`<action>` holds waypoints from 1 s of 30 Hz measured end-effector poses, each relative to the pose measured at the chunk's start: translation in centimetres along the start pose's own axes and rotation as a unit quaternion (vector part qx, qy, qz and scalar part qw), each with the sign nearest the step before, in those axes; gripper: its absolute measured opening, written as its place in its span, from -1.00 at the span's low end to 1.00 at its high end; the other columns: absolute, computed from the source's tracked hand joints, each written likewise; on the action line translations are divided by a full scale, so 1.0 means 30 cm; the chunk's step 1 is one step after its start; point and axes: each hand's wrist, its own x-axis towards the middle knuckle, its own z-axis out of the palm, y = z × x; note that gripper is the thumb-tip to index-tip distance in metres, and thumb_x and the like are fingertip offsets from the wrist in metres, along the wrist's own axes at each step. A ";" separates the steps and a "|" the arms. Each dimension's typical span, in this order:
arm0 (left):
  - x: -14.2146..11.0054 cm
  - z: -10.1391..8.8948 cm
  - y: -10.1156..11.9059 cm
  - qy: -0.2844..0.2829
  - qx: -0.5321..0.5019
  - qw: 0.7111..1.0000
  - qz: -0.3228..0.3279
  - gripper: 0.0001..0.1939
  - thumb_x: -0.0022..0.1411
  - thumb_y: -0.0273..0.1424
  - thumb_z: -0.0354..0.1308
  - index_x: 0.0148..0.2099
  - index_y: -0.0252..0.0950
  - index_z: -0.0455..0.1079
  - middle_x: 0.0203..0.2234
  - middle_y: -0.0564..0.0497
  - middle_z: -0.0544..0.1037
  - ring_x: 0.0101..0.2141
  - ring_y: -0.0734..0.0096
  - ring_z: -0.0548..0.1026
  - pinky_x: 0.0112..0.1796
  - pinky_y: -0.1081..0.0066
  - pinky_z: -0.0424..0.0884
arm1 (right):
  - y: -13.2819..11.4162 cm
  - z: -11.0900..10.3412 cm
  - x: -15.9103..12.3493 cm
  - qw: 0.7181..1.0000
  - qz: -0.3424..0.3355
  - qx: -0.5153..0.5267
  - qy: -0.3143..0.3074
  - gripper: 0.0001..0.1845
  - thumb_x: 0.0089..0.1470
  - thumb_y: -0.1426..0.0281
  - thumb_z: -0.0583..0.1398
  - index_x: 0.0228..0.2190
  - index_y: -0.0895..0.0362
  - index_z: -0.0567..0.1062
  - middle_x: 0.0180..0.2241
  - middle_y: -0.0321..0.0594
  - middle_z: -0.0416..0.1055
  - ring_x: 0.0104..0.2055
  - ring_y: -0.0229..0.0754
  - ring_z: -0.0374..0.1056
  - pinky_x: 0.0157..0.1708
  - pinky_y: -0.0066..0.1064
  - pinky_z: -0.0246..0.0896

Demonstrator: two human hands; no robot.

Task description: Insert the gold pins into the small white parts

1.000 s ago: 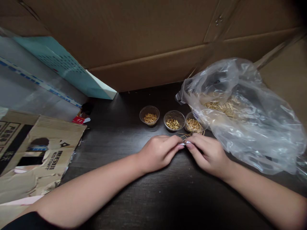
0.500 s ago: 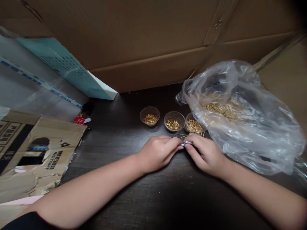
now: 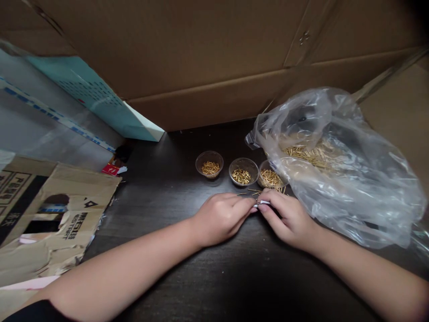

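Observation:
My left hand and my right hand meet fingertip to fingertip low over the dark table, both closed in a pinch. A small white piece shows at my right fingertips, its kind too small to tell. A trace of white also shows at my left fingertips, but what they grip is hidden. Just beyond the hands lie loose thin gold pins. Behind them stand three clear round cups, a left cup, a middle cup and a right cup, each holding short gold pieces.
A clear plastic bag with many gold pins inside spreads over the right side, overlapping the right cup. Cardboard walls the back. At the left are a torn cardboard piece, a pale blue box and a small red packet.
My hands stay pinched together with only a slight shift of the fingers. A bit more of the loose pins shows beyond my left hand. The view has shifted very slightly.

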 end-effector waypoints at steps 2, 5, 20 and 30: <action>-0.001 0.000 0.000 -0.005 -0.008 1.000 0.005 -0.77 0.46 -0.44 0.00 -0.16 -0.39 0.47 -0.42 -0.07 0.60 -0.43 0.34 0.54 -0.36 0.38 0.44 | -0.001 0.000 0.001 1.000 -0.001 0.003 -0.006 -0.88 0.34 0.54 0.08 -0.22 0.12 0.40 -0.34 -0.23 0.41 -0.32 -0.22 0.37 -0.30 -0.42 0.30; 0.004 -0.003 0.000 0.002 -0.050 0.999 -0.013 -0.78 0.45 -0.44 0.02 -0.20 -0.38 0.47 -0.46 -0.05 0.57 -0.45 0.37 0.52 -0.38 0.40 0.42 | -0.002 -0.002 0.003 1.000 -0.004 0.001 -0.008 -0.87 0.35 0.53 0.06 -0.23 0.13 0.38 -0.37 -0.24 0.39 -0.35 -0.23 0.36 -0.33 -0.43 0.29; 0.018 -0.022 -0.005 0.068 -0.192 0.972 -0.120 -0.86 0.40 -0.45 0.11 -0.16 -0.37 0.50 -0.40 0.00 0.62 -0.41 0.48 0.55 -0.33 0.51 0.42 | 0.005 -0.010 -0.015 0.998 0.004 -0.047 0.045 -0.83 0.34 0.50 0.13 -0.07 0.12 0.44 -0.31 -0.25 0.56 -0.34 -0.26 0.52 -0.29 -0.48 0.41; 0.016 -0.010 -0.006 0.039 -0.185 0.978 -0.092 -0.83 0.42 -0.44 0.09 -0.13 -0.36 0.51 -0.39 -0.02 0.63 -0.41 0.45 0.56 -0.34 0.49 0.42 | -0.001 -0.023 0.001 0.998 -0.027 -0.026 0.045 -0.85 0.30 0.56 0.15 -0.17 0.11 0.48 -0.30 -0.24 0.55 -0.31 -0.26 0.50 -0.25 -0.49 0.41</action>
